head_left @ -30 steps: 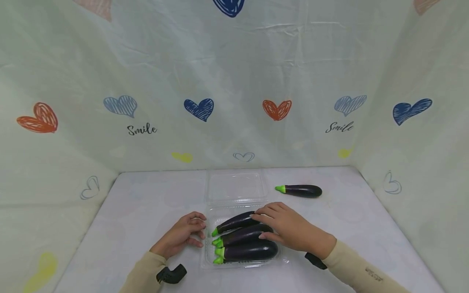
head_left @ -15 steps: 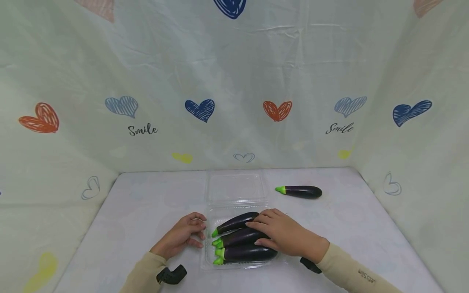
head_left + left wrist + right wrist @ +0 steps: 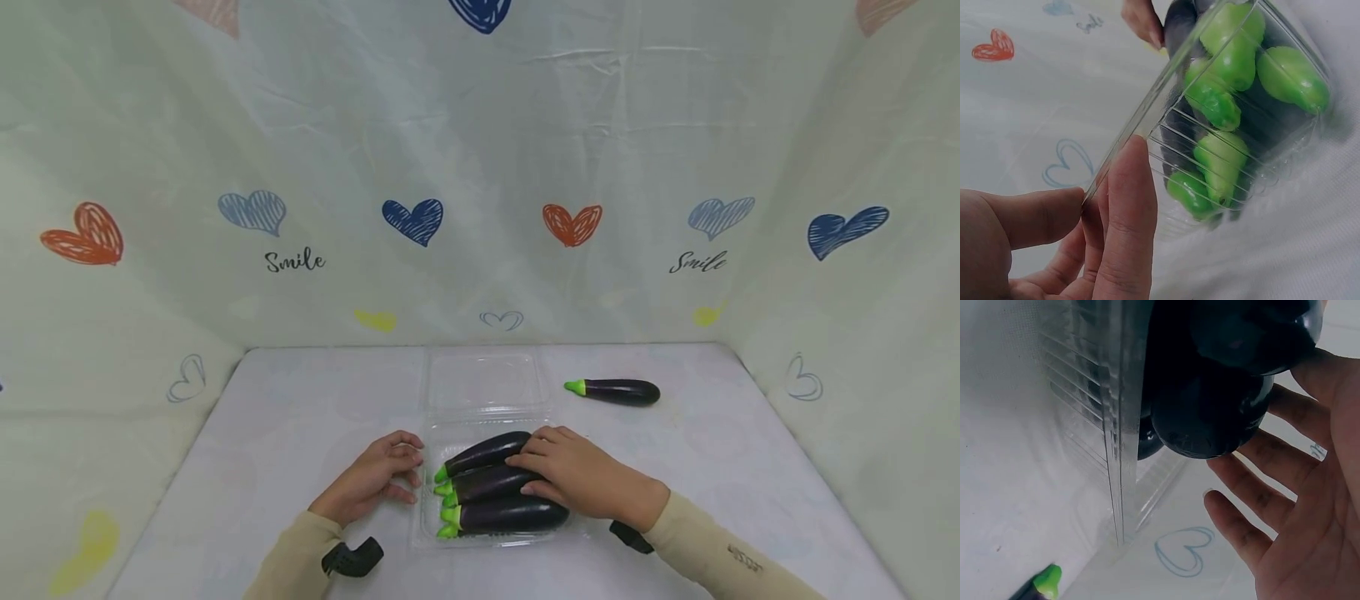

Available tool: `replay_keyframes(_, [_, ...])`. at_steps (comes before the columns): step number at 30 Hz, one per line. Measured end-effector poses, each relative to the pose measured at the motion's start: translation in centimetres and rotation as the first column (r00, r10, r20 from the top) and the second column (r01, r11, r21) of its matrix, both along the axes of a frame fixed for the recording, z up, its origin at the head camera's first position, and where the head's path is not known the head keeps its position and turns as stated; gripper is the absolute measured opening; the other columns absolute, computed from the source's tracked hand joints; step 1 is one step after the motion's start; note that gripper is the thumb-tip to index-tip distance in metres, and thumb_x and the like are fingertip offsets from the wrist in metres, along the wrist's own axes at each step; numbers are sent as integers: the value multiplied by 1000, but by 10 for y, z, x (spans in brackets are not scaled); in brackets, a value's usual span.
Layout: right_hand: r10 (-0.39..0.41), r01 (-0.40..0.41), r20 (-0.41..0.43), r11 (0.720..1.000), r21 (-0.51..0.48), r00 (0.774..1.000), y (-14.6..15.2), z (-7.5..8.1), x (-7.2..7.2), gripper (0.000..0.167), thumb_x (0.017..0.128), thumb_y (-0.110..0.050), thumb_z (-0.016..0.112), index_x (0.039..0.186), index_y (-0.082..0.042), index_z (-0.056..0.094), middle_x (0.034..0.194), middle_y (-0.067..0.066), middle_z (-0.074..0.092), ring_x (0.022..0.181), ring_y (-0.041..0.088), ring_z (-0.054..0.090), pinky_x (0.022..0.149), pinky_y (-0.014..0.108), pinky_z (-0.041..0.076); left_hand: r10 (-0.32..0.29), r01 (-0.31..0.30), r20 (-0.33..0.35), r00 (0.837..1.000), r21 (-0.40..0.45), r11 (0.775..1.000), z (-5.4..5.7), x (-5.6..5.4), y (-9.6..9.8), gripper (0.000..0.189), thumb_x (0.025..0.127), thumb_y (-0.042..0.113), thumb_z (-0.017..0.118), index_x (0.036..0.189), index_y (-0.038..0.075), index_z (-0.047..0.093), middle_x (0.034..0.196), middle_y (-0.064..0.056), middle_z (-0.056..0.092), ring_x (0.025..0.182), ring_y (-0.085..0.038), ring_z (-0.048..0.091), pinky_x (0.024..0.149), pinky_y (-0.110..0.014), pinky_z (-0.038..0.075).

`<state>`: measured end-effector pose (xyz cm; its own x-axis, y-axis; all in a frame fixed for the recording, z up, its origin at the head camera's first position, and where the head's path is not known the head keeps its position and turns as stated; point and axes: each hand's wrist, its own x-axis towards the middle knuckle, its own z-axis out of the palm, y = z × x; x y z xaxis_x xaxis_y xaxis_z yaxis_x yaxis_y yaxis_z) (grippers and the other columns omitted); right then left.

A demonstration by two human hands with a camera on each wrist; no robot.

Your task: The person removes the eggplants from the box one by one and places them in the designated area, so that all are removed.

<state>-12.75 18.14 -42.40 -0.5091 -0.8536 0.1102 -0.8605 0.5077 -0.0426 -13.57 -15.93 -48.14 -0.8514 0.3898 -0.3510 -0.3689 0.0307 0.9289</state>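
In the head view, several dark purple eggplants (image 3: pixel 513 514) lie side by side in a clear plastic clamshell box (image 3: pixel 422 533), green stems to the left. My left hand (image 3: pixel 367 479) is at the box's left side. The left wrist view shows its thumb and finger pinching the thin box rim (image 3: pixel 1116 147), close to the green stems (image 3: pixel 1225 165). My right hand (image 3: pixel 588 475) rests over the round right ends of the eggplants, fingers extended and slightly bent. From the right wrist, those fingertips touch an eggplant (image 3: pixel 1210 412) that sits above the box rim (image 3: pixel 1124 456).
The box's clear lid (image 3: pixel 483 383) lies folded back behind it. A single eggplant (image 3: pixel 618 392) rests on the white table (image 3: pixel 315 400) at the back right. A curtain (image 3: pixel 480 150) printed with hearts surrounds the table at the back and sides.
My right hand has moved slightly left and toward me over the eggplants, its fingertips now on the middle ones. The left hand keeps its place at the box.
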Motion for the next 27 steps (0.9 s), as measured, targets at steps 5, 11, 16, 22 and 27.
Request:
replay_keyframes(5, [2, -2, 25, 1000, -4, 1000, -1, 1, -2, 34, 108, -32, 63, 134, -12, 70, 124, 0, 72, 117, 20, 63, 102, 39, 54, -3, 3, -2, 1000, 3, 1000, 0, -1, 0, 29, 108, 9, 57, 131, -6, 47, 97, -5, 59, 80, -15, 63, 66, -33, 63])
replay_keyframes(11, [-17, 17, 70, 1000, -6, 997, -1, 1, -4, 33, 107, -30, 65, 134, -12, 70, 126, 0, 72, 118, 20, 63, 103, 39, 54, -4, 4, -3, 1000, 13, 1000, -1, 0, -1, 28, 108, 9, 56, 130, -6, 47, 96, -5, 59, 79, -15, 63, 66, -32, 63])
replay_keyframes(16, [-18, 20, 74, 1000, -22, 997, -1, 1, -4, 33, 104, -29, 69, 133, -13, 71, 124, -1, 72, 117, 20, 63, 102, 39, 54, -3, 3, -5, 1000, 17, 1000, -2, 0, -1, 28, 108, 8, 56, 130, -5, 47, 97, -4, 59, 79, -15, 63, 66, -32, 63])
replay_keyframes(22, [-10, 12, 61, 999, -34, 998, -1, -1, -5, 33, 104, -30, 70, 132, -13, 72, 124, -1, 71, 116, 19, 63, 101, 37, 55, 2, -2, 1, 1000, 15, 1000, -1, 1, 0, 28, 108, 8, 56, 131, -6, 47, 97, -5, 59, 79, -16, 63, 65, -33, 63])
replay_keyframes(27, [1, 1, 25, 998, -68, 1000, 1, -3, -6, 32, 102, -29, 72, 130, -13, 72, 121, -1, 71, 115, 19, 64, 100, 37, 56, 5, -5, 4, 1000, 12, 1000, -1, 1, 0, 28, 108, 8, 56, 131, -6, 47, 97, -5, 59, 79, -16, 63, 65, -32, 63])
